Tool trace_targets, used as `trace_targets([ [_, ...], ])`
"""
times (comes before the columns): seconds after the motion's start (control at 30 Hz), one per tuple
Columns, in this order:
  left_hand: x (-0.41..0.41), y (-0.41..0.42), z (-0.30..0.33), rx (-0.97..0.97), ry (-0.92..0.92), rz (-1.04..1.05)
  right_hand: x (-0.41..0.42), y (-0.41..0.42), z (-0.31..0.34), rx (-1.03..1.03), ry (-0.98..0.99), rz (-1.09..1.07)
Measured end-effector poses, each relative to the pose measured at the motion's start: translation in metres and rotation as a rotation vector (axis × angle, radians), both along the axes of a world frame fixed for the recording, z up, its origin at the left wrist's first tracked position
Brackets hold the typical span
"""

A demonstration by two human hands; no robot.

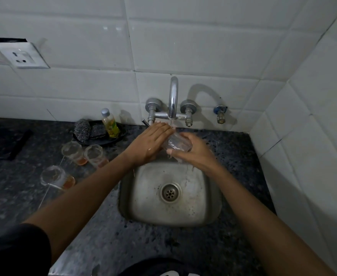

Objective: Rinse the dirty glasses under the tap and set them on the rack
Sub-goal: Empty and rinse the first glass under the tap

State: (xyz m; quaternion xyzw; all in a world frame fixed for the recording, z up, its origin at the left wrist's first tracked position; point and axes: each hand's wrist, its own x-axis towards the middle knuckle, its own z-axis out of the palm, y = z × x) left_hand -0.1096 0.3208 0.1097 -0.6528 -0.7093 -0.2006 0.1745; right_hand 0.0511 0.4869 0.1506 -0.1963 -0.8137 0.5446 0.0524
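Note:
Water runs from the chrome tap (172, 96) over the steel sink (143, 196). My right hand (193, 152) grips a clear glass (176, 144), tilted on its side just below the stream. My left hand (150, 144) lies with straight fingers against the glass's left side and reaches into the water. Three dirty glasses with orange dregs stand on the counter to the left: two side by side (73, 152) (95, 155) and one nearer to me (55, 177). No rack is in view.
A black dish (121, 128) behind the glasses holds a scrubber (82, 129) and a bottle of yellow liquid (109, 123). The dark speckled counter (14, 196) surrounds the sink. A dark cloth (3, 142) lies at far left. White tiled walls close in behind and on the right.

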Motion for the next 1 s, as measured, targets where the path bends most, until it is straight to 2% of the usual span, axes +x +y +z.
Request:
trace_targets([
  [0.07,0.002,-0.002,-0.002,0.017,-0.015,0.021,0.002,0.002,0.004,-0.258,-0.093,-0.001],
  [0.1,0.004,-0.002,-0.003,0.024,-0.019,0.031,0.002,0.002,0.005,-0.264,-0.095,0.001],
  [0.13,0.005,-0.001,-0.004,0.022,-0.027,0.045,0.002,0.000,0.005,-0.198,-0.066,-0.010],
  [0.27,0.001,0.005,-0.004,-0.016,-0.079,0.057,0.000,-0.011,-0.001,0.358,0.142,-0.043],
  [0.3,-0.001,0.005,-0.003,-0.014,-0.093,0.054,-0.001,-0.014,-0.002,0.416,0.159,-0.057],
  [0.37,-0.003,0.004,-0.002,0.008,-0.111,0.048,-0.003,-0.016,0.002,0.321,0.134,-0.103],
  [0.43,-0.002,0.003,-0.003,0.031,-0.120,0.043,-0.005,-0.012,0.007,0.046,0.016,-0.134],
  [0.47,0.001,0.003,-0.004,0.035,-0.125,0.041,-0.005,-0.009,0.008,-0.029,-0.019,-0.129],
  [0.53,0.005,0.005,-0.009,0.028,-0.143,0.046,-0.002,-0.008,0.010,0.119,0.021,-0.101],
  [0.6,0.005,0.008,-0.009,0.012,-0.187,0.039,0.000,-0.010,0.007,0.431,0.112,-0.073],
  [0.63,0.003,0.010,-0.008,0.013,-0.209,0.031,0.000,-0.010,0.004,0.521,0.147,-0.069],
  [0.67,0.002,0.011,-0.006,0.020,-0.226,0.027,0.001,-0.009,0.003,0.528,0.162,-0.077],
  [0.7,0.001,0.011,-0.006,0.033,-0.233,0.028,0.001,-0.009,0.003,0.437,0.145,-0.097],
  [0.73,0.001,0.011,-0.007,0.045,-0.231,0.033,0.000,-0.008,0.006,0.258,0.090,-0.133],
  [0.77,0.001,0.011,-0.009,0.060,-0.225,0.041,-0.002,-0.007,0.009,-0.012,0.026,-0.168],
  [0.8,0.003,0.011,-0.011,0.069,-0.223,0.046,-0.004,-0.005,0.009,-0.191,-0.029,-0.187],
  [0.83,0.005,0.012,-0.013,0.080,-0.226,0.047,-0.004,-0.004,0.011,-0.236,-0.033,-0.196],
  [0.87,0.007,0.013,-0.013,0.081,-0.244,0.047,-0.003,-0.004,0.011,-0.102,-0.002,-0.190],
  [0.93,0.009,0.015,-0.011,0.069,-0.286,0.030,0.001,-0.004,0.006,0.305,0.094,-0.115],
  [0.97,0.008,0.016,-0.009,0.067,-0.295,0.020,0.003,-0.005,0.003,0.424,0.141,-0.083],
  [1.0,0.007,0.016,-0.007,0.067,-0.301,0.016,0.004,-0.005,0.001,0.436,0.161,-0.080],
])
